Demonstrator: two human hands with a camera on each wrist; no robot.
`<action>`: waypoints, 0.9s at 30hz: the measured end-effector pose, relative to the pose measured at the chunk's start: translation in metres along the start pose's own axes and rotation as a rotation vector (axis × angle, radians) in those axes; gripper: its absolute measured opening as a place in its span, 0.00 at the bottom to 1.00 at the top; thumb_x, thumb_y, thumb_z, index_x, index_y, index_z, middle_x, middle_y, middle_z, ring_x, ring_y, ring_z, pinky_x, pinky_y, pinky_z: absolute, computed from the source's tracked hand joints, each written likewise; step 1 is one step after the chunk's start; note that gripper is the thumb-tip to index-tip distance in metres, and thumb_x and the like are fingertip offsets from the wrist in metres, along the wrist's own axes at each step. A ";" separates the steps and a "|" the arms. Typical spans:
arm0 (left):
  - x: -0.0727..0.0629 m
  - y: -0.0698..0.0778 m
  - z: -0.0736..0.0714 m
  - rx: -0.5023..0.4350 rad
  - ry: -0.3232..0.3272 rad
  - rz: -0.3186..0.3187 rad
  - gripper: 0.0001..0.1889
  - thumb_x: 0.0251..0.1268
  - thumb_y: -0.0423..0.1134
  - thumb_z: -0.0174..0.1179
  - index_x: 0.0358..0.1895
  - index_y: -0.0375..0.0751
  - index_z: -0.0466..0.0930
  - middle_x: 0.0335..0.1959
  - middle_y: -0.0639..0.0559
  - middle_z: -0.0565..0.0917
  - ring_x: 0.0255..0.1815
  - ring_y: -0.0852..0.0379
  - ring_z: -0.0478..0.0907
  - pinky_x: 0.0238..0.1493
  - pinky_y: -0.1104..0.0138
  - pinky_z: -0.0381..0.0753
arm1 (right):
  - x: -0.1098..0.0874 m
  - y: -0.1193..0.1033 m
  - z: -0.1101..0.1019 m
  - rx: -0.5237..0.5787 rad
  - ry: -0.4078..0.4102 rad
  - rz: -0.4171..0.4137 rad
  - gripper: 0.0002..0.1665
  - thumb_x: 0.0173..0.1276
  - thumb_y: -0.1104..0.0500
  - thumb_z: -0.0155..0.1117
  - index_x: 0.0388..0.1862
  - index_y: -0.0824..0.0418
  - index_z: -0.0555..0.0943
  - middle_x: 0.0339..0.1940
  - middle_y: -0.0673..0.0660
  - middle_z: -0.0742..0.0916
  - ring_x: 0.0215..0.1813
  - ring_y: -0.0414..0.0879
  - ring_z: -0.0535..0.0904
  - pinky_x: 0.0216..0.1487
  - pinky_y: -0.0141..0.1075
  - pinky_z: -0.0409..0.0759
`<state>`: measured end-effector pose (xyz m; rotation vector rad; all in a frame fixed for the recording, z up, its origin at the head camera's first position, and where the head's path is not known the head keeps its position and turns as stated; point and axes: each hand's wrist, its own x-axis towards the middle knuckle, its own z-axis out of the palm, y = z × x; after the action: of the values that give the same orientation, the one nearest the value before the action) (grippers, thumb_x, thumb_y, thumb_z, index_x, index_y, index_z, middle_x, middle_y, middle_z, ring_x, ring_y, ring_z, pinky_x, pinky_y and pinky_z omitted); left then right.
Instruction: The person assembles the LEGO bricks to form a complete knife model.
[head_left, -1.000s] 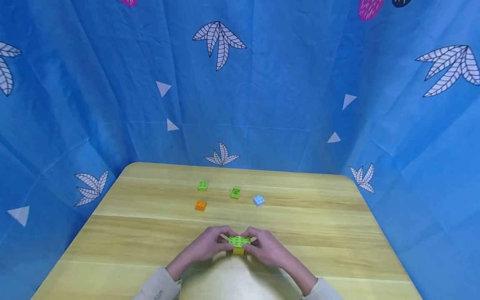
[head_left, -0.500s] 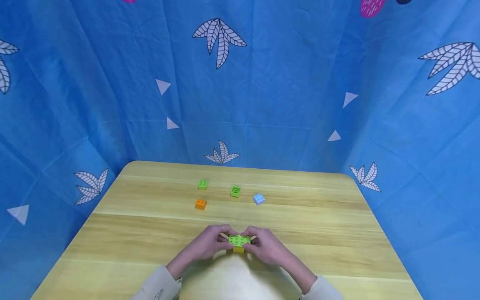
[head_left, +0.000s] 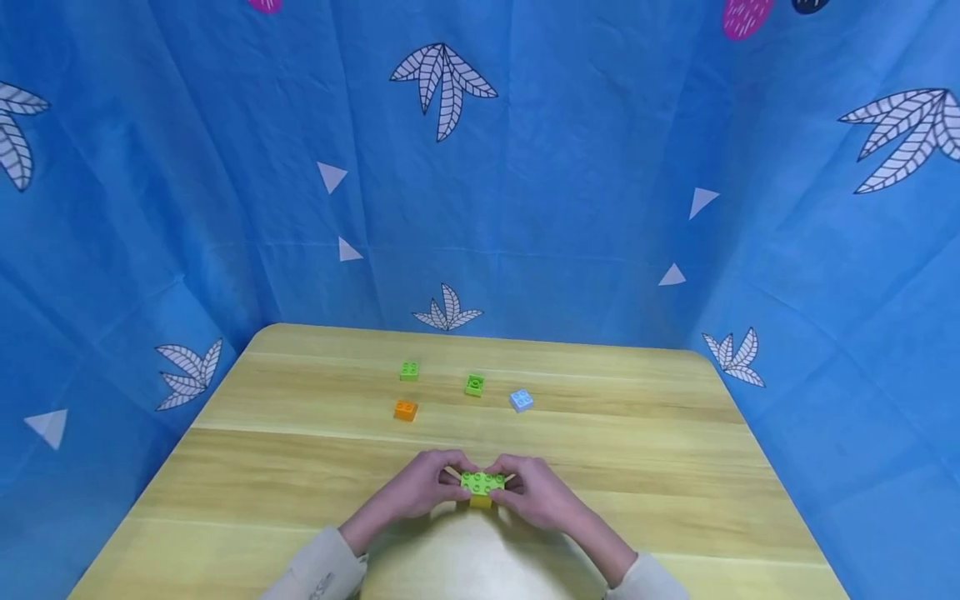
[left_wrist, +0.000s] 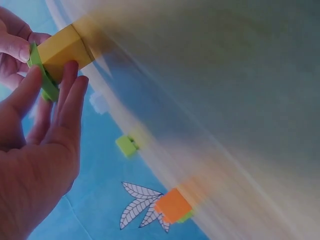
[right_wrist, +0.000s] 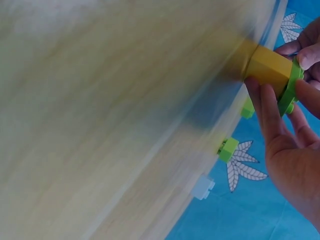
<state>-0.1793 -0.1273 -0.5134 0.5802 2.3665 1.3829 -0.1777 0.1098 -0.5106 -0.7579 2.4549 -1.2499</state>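
Note:
A thin bright-green toy brick with two rows of studs (head_left: pixel 482 482) lies across the top of a taller yellow block (head_left: pixel 481 502), overhanging it at both sides. My left hand (head_left: pixel 430 487) pinches the green brick's left end between thumb and fingers. At the right end, my right hand (head_left: pixel 533 495) pinches it the same way. Both wrist views show the yellow block (left_wrist: pixel 65 47) from the side, its base at the tabletop, with the green brick (right_wrist: pixel 292 86) flat against its top. Some fingertips reach down along the yellow block's sides.
Behind the hands lie an orange brick (head_left: pixel 406 411), a green brick (head_left: pixel 408 372), an upturned green brick (head_left: pixel 474 385) and a light-blue brick (head_left: pixel 521 400). The wooden table (head_left: pixel 637 450) ends at a blue patterned curtain (head_left: pixel 570 183) on the back and sides.
Both hands keep their hold on the green brick, and the bricks stay put. Only the head view has shifted slightly.

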 end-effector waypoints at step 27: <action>0.011 -0.001 0.006 0.006 0.012 -0.006 0.14 0.64 0.33 0.71 0.53 0.43 0.85 0.55 0.41 0.86 0.44 0.52 0.89 0.46 0.66 0.89 | -0.002 0.013 -0.009 0.015 0.005 -0.013 0.16 0.71 0.60 0.69 0.56 0.62 0.84 0.53 0.62 0.89 0.50 0.54 0.89 0.53 0.36 0.89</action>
<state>-0.1856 -0.1174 -0.5179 0.5678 2.3806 1.3811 -0.1843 0.1233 -0.5165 -0.7685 2.4455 -1.2742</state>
